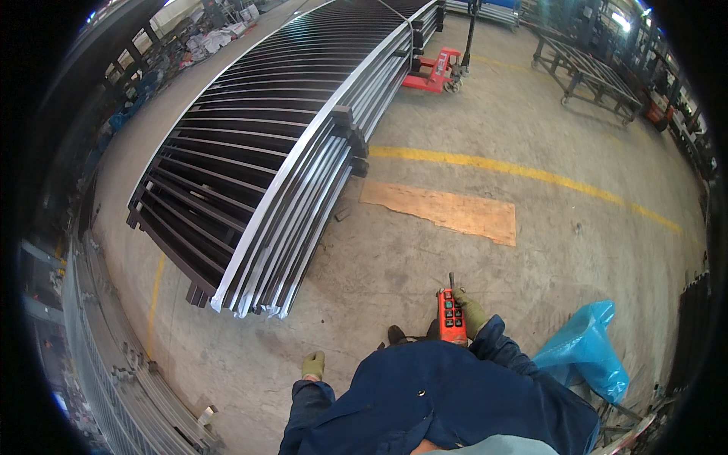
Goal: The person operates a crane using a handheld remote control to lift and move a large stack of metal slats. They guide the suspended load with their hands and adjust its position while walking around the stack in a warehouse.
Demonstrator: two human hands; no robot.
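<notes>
In my right hand (473, 311), gloved in olive green, is an orange-red industrial radio remote control (451, 316) with a short black antenna and two columns of push buttons. It is held upright in front of my dark blue jacket (409, 392). My left hand (313, 364), in a matching glove, hangs low at my left side, apart from any object. Its fingers are foreshortened from above. Ahead to the left lies a long stack of dark metal railing panels (250, 148), their side rails partly wrapped in pale film. Dark spacer blocks (348, 128) jut from the stack's side.
A red pallet jack (435, 74) stands beside the stack's far part. A plywood sheet (449, 210) lies near a yellow floor line (489, 163). Blue plastic wrap (586, 347) is at right, a wheeled metal frame (588, 77) far right, metal profiles (122, 364) at left.
</notes>
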